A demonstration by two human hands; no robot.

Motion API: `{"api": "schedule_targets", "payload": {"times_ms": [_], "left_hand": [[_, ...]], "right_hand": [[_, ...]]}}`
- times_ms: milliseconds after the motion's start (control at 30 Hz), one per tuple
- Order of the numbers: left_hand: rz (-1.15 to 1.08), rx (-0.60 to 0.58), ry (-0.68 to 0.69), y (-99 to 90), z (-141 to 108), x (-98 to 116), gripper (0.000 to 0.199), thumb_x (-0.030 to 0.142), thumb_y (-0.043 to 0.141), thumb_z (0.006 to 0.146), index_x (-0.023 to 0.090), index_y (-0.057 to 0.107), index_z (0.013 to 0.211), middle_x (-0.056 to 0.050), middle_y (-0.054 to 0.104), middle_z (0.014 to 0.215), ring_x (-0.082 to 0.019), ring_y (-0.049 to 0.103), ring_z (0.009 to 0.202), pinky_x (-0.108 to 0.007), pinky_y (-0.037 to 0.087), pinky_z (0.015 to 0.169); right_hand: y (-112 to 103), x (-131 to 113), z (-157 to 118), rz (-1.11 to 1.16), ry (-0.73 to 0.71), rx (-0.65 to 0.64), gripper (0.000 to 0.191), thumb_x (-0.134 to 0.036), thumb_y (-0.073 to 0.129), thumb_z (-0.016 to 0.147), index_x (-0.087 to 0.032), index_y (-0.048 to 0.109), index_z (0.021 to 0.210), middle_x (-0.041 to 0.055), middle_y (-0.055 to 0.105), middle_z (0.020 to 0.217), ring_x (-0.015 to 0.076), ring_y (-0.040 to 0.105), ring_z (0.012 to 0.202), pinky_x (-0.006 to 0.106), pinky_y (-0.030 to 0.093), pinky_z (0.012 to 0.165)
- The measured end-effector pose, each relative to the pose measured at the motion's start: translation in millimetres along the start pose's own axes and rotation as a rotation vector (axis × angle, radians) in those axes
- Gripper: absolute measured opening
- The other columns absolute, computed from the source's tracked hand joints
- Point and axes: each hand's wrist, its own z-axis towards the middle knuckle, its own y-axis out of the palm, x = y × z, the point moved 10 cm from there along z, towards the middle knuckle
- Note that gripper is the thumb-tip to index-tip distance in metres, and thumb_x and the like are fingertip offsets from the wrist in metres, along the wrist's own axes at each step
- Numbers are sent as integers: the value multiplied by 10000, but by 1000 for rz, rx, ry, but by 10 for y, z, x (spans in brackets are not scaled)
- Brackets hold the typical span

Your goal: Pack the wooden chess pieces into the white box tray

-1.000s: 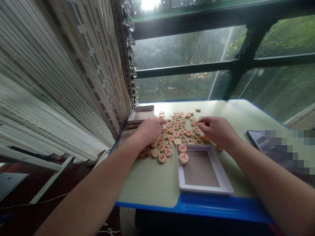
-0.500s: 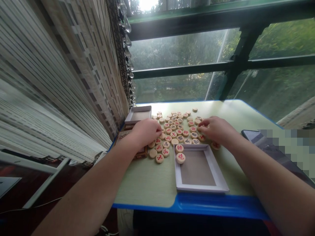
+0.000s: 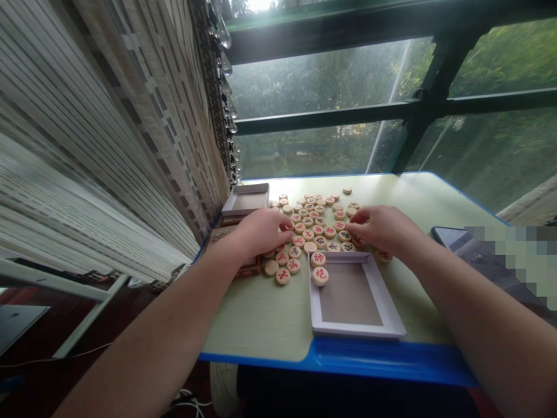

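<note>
Many round wooden Chinese chess pieces [image 3: 308,235] with red or black characters lie spread on the table; some show blank faces. My left hand [image 3: 264,231] is over the left side of the spread, its thumb and forefinger apart above the pieces, with no piece visibly gripped. On the right side my right hand [image 3: 380,226] has its fingers bent and slightly apart, the tips beside a red-marked piece [image 3: 340,226]. Its palm hides some pieces. Two red-marked pieces, the upper one [image 3: 318,259] and the lower one [image 3: 320,276], are in the left part of the shallow white box tray [image 3: 317,330].
A second white box tray [image 3: 247,189] stands at the far left corner. Beneath my left forearm is a brown patterned box [image 3: 217,237]. A dark phone-like device [image 3: 455,241] lies on the right. The table [image 3: 256,325] has a blue edge; curtains hang at left.
My left thumb and forefinger have parted and moved slightly right over the pieces. My right fingertips have shifted slightly left. The view has tilted a little.
</note>
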Motion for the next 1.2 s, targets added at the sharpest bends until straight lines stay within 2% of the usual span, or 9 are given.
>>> {"api": "schedule_targets", "payload": {"times_ms": [133, 333, 433, 533, 767, 967, 1200], "left_hand": [[-50, -72, 2, 60, -4, -14, 295, 439, 598, 733, 255, 738, 916, -20, 709, 778, -151, 602, 665, -242, 429, 648], [-117, -89, 5, 68, -16, -35, 293, 381, 533, 777, 206, 740, 887, -12, 690, 652, -125, 576, 559, -228, 426, 590], [-95, -39, 17, 22, -15, -17, 304, 308, 479, 795, 187, 732, 914, -25, 703, 716, -136, 596, 623, -226, 443, 621], [-63, 16, -14, -30, -14, -26, 341, 236, 430, 804, 198, 702, 1005, -33, 714, 837, -149, 616, 716, -230, 466, 688], [-15, 17, -40, 21, 12, -60, 346, 183, 408, 801, 209, 697, 990, -29, 699, 1005, -167, 627, 890, -232, 478, 795], [78, 58, -11, 10, 24, -69, 300, 229, 433, 806, 214, 696, 950, -45, 697, 978, -185, 628, 884, -268, 466, 811], [46, 116, 58, -151, -23, 30, 316, 294, 403, 841, 173, 695, 856, -61, 693, 857, -174, 606, 772, -260, 444, 685]], "right_hand": [[1, -38, 11, -19, -30, -6, 275, -350, 486, 765, -205, 720, 765, 48, 684, 659, 139, 529, 434, 259, 336, 427], [-26, -34, 31, -62, -37, 51, 302, -283, 461, 763, -204, 708, 918, 54, 700, 727, 159, 578, 537, 254, 358, 479], [-30, -41, 37, -100, -58, 68, 296, -291, 456, 771, -201, 711, 890, 60, 700, 743, 170, 595, 589, 250, 363, 482], [-9, -59, 41, -79, -94, 51, 297, -285, 455, 782, -209, 714, 905, 54, 696, 712, 163, 591, 558, 252, 379, 483], [16, -77, 47, -41, -135, 42, 296, -278, 456, 799, -218, 719, 921, 47, 702, 714, 150, 578, 500, 258, 397, 469], [24, -48, 58, -65, -123, 50, 302, -305, 455, 800, -221, 714, 932, 57, 709, 786, 158, 584, 535, 265, 392, 495], [-44, -107, -14, -148, -129, 116, 321, -380, 429, 827, -212, 702, 842, 69, 691, 724, 198, 606, 640, 266, 346, 493]]}}
